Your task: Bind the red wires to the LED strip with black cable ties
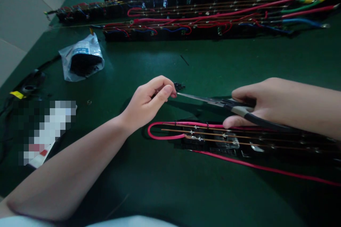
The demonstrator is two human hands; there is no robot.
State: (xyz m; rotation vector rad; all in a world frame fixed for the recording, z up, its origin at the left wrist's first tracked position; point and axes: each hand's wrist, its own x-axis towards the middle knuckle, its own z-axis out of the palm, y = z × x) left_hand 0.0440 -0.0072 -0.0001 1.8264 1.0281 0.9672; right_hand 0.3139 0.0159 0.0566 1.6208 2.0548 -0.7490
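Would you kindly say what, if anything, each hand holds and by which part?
The right hand holds pliers by the handles; for the left hand, I cannot tell.

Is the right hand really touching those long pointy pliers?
Touching. The head view shows the right hand gripping the pliers, with their dark handles held against the palm.

Anything in the left hand (149, 104) was hidden. The right edge cropped the near wired strip (225, 137). Pixelation masked a pale object (52, 127).
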